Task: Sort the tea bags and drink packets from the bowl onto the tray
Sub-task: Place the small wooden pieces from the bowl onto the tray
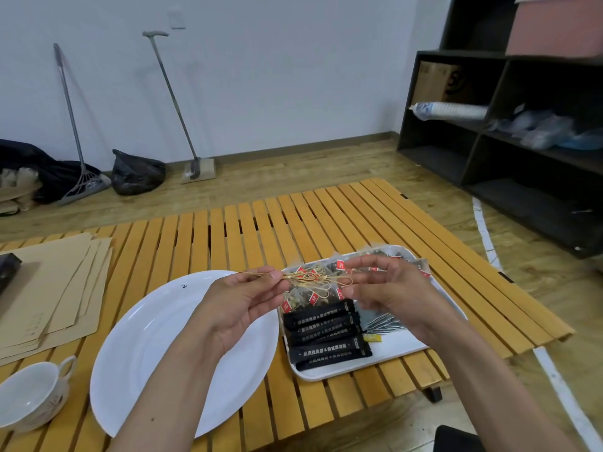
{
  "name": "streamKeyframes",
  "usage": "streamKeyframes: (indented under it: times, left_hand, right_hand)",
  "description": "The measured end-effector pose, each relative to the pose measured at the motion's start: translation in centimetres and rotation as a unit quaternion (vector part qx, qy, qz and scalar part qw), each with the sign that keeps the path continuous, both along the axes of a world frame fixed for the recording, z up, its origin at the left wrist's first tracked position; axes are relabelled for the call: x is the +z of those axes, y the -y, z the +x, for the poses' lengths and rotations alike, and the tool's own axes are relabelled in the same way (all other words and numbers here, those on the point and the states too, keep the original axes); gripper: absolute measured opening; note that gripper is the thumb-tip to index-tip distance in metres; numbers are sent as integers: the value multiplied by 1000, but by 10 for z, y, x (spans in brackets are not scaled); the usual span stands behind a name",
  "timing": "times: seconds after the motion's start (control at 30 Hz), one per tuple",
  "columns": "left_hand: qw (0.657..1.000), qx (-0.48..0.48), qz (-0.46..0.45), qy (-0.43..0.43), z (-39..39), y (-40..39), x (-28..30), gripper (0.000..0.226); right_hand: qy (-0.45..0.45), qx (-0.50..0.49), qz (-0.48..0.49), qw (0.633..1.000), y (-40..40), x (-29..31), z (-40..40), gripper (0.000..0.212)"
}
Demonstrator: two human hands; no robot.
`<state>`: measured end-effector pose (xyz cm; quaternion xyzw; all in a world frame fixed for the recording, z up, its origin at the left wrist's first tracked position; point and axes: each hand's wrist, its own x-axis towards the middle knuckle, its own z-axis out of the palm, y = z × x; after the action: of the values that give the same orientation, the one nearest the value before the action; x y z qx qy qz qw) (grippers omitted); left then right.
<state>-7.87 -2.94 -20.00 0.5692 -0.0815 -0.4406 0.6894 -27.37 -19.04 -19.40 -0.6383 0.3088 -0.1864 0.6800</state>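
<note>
A large white bowl (156, 337) lies on the slatted table with nothing in it. Right of it sits a white tray (388, 353) holding black drink packets (326, 334), tea bags with red tags (313, 296) and silvery sticks (383, 322). Above the tray's left edge my left hand (238, 301) pinches a bunch of thin wooden knotted picks (313, 279). My right hand (391, 288) pinches the looped ends of the same picks from the right. A small yellow packet (372, 338) lies by the black packets.
Brown envelopes (55, 288) are stacked at the table's left, with a white teacup (31, 393) at the front left. The slatted wooden table (293, 223) stands on a wood floor. A dark shelf unit (522, 141) stands at the right; a mop (182, 106) and a black bag (137, 172) lean by the wall.
</note>
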Motion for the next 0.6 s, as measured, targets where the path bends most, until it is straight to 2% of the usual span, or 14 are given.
streamKeyframes:
  times: [0.1,0.2,0.3,0.47,0.6]
  left_hand:
    - [1000,2,0,-9,0,1,1,29]
    - [1000,8,-7,-18,0,2,2,33]
    - [999,11,-20,-29,0,2,3,32]
    - [1000,11,-24,-6,1,2,5,40]
    - [999,36,-21,8,9,0,4,32]
  right_hand:
    - [14,0,-66,998,1,1,-1,42]
    - [7,-27,-148,989,2,1,-1,28]
    - [0,-47,-170,984,2,1,0,15]
    - [-49,-84,-107,989,10,0,-7,10]
    - [-129,-23,-26,991,20,8,-27,15]
